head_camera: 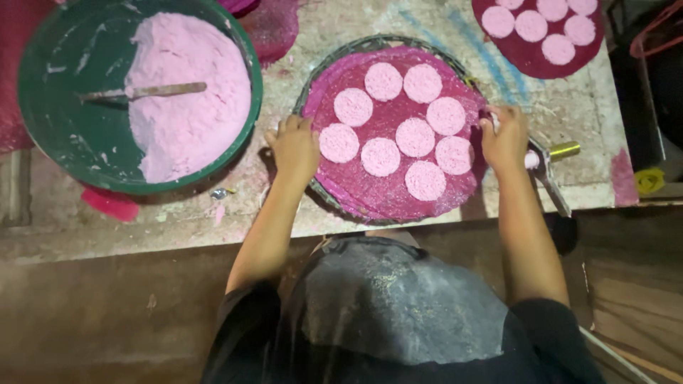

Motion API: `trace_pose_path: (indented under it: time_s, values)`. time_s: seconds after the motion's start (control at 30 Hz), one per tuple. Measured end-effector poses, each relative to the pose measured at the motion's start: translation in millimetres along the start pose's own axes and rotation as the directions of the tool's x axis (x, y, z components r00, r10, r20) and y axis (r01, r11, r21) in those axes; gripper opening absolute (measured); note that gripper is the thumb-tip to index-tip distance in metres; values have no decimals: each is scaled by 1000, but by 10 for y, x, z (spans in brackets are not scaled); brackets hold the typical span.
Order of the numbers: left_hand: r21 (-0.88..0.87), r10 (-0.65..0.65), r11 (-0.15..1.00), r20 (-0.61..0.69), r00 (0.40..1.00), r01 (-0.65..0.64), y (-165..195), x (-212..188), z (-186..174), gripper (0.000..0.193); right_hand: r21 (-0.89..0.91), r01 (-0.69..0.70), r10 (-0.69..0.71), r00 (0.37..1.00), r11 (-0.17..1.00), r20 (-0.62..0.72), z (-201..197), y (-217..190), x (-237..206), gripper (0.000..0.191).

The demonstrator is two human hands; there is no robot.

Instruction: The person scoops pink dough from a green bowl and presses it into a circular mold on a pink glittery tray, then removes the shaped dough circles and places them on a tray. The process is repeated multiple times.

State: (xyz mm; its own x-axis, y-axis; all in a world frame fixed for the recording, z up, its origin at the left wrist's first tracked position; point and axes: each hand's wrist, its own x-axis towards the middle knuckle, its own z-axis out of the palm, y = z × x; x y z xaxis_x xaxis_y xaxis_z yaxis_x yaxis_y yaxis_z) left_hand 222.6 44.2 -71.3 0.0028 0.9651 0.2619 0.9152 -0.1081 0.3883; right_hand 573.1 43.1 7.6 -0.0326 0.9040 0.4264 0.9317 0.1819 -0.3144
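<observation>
Both hands clamp the round woven tray [320, 71] of pink discs [415, 136]: left hand [293, 146] on its left rim, right hand [504, 139] on its right. A green basin [53, 107] of pink powder [188, 92] crowds the left; a metal press tool [551, 167] lies just right. The tray nearly reaches the tabletop [178, 220] front edge.

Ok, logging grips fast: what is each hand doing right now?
Left hand: closed on the tray rim.
Right hand: closed on the tray's opposite rim.

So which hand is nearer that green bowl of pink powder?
Left. The left hand grips the round tray's left rim, beside the bowl; the right hand holds the far rim.
</observation>
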Motion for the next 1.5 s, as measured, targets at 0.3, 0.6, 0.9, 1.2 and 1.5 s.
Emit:
trace_pose_path:
  time_s: [0.3,0.6,0.9,1.2,1.5]
  values:
    - [44,-97,994,5,995,96,74,252,62,19,-17,-214,212,948,977,238,149,119,244,17]
    - [-151,-205,970,-103,973,188,-26,170,242,7,378,-146,60,971,914,231,395,626,177,18]
    - [-108,-264,961,-71,962,255,270,201,-189,14,557,131,-219,971,820,93,284,808,266,32]
    - [-342,-120,935,-69,990,89,1071,1041,-377,20,655,101,-164,986,748,34,-341,1543,1072,39]
    - [-426,-98,904,-135,986,32,2190,2364,852,16,344,201,-171,979,917,-115,-539,2310,2033,34]
